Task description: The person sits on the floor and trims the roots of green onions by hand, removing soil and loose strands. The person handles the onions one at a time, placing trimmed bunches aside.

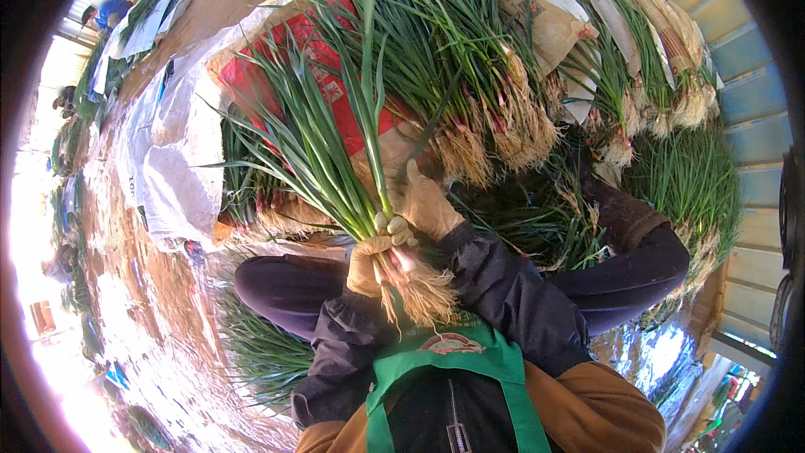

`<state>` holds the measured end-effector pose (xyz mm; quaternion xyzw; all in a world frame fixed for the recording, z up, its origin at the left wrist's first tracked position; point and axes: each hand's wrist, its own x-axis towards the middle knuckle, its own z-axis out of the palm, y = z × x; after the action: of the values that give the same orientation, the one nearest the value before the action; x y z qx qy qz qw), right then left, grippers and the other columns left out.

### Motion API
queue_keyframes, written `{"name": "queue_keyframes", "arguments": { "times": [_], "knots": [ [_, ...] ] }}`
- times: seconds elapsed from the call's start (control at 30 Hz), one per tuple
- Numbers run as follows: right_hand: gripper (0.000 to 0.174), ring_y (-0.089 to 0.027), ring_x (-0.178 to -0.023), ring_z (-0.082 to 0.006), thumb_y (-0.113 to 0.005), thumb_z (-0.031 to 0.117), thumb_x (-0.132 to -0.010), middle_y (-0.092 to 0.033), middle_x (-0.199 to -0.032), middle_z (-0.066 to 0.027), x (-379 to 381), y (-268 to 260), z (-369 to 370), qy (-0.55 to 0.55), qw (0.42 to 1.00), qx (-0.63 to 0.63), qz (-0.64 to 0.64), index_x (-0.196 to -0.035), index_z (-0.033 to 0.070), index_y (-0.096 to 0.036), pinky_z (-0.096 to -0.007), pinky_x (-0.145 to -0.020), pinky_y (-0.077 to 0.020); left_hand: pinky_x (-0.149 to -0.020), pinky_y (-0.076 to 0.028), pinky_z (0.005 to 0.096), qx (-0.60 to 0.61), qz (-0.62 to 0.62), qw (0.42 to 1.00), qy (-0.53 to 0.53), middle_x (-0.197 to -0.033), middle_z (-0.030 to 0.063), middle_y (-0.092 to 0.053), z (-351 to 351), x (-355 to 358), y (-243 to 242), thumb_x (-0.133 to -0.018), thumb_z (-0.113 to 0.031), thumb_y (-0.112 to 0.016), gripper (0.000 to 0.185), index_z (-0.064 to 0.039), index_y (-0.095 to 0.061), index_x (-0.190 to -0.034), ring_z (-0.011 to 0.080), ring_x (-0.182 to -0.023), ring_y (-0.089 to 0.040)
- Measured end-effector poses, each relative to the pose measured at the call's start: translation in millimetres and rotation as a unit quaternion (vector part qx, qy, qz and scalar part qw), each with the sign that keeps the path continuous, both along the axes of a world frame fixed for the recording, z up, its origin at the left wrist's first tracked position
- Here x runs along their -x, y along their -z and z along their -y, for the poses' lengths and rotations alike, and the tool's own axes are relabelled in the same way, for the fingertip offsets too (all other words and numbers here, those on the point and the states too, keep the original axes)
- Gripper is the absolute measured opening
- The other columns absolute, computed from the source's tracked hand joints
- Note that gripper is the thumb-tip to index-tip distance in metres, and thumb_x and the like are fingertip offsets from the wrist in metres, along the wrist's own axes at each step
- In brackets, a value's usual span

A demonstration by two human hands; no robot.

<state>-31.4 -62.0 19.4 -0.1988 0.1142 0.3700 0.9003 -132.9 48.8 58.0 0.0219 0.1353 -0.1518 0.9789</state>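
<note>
My left hand [370, 261], in a pale glove, is closed around a bunch of green garlic stalks [352, 207] just above the roots. Its long flat leaves fan up and to the left. The pinkish-white bases and tangled roots [424, 292] hang out below the fist, over the green apron [440, 358]. My right hand [431, 201], also gloved, is close to the right side of the bunch with the thumb raised. A blurred leaf passes by that thumb; whether the fingers pinch it I cannot tell.
A large heap of rooted stalks [453, 56] lies ahead, beside a red printed sack [302, 69]. Loose leaves [541, 220] cover the ground between my legs. More stalks [685, 170] stand at right, near a panelled wall [755, 132]. White sacking [179, 170] lies left. A person [110, 12] is far left.
</note>
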Motion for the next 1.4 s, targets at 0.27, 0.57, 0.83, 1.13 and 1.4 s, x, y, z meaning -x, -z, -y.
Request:
{"name": "queue_keyframes", "arguments": {
  "times": [0.27, 0.57, 0.83, 1.13, 1.4],
  "knots": [
    [0.035, -0.034, -0.050, -0.0122, -0.036, 0.035, -0.101, -0.034, -0.060, 0.0033, -12, 7, 2, 0.107, 0.864, -0.341, -0.354, -0.082, 0.009, -0.050, -0.0279, -0.046, -0.0349, -0.089, -0.043, 0.0344, 0.059, 0.035, 0.997, -0.024, -0.087, 0.0000, -0.047, 7, -7, -9, -0.074, 0.009, -0.059, 0.028, -0.012, -0.054, -0.091, 0.0153, -0.083, -0.051],
    [0.033, -0.062, -0.091, -0.0310, -0.055, 0.030, -0.089, -0.063, -0.089, -0.0173, -75, -20, 67, -0.157, 0.368, 0.728, 0.557, -0.100, 0.000, -0.061, -0.0402, -0.078, -0.0487, -0.077, -0.046, 0.0327, -0.169, 0.135, 0.972, -0.089, -0.109, 0.0097, -0.055, -48, -30, -23, -0.086, -0.021, -0.061, 0.049, -0.002, -0.044, -0.128, 0.0156, -0.085, -0.053],
    [0.035, -0.061, -0.093, -0.0202, -0.070, 0.020, -0.082, -0.065, -0.106, -0.0140, -100, -46, 65, -0.151, 0.718, 0.624, 0.268, -0.109, -0.001, -0.062, -0.0326, -0.084, -0.0473, -0.068, -0.059, 0.0455, -0.156, -0.036, 0.986, 0.051, -0.105, 0.0182, -0.064, -1, -76, 14, -0.086, 0.001, -0.058, 0.016, -0.005, -0.054, -0.100, 0.0318, -0.077, -0.067],
    [0.015, -0.051, -0.052, -0.0101, -0.054, 0.014, -0.093, -0.060, -0.069, -0.0032, -23, -8, 30, -0.078, 0.962, 0.260, -0.008, -0.087, 0.002, -0.061, -0.0221, -0.048, -0.0407, -0.071, -0.054, 0.0398, -0.149, -0.019, 0.984, 0.096, -0.085, 0.0085, -0.058, 13, -58, 23, -0.081, -0.004, -0.061, 0.016, -0.008, -0.053, -0.094, 0.0242, -0.075, -0.061],
    [0.023, -0.061, -0.089, -0.0230, -0.059, 0.021, -0.090, -0.065, -0.097, -0.0112, -67, -17, 62, 0.040, 0.423, 0.709, 0.563, -0.105, 0.003, -0.063, -0.0359, -0.079, -0.0477, -0.073, -0.044, 0.0309, -0.176, 0.044, 0.974, -0.132, -0.089, 0.0022, -0.049, -33, -16, -11, -0.078, -0.009, -0.070, 0.033, -0.009, -0.051, -0.105, 0.0146, -0.078, -0.048]
  ]
}}
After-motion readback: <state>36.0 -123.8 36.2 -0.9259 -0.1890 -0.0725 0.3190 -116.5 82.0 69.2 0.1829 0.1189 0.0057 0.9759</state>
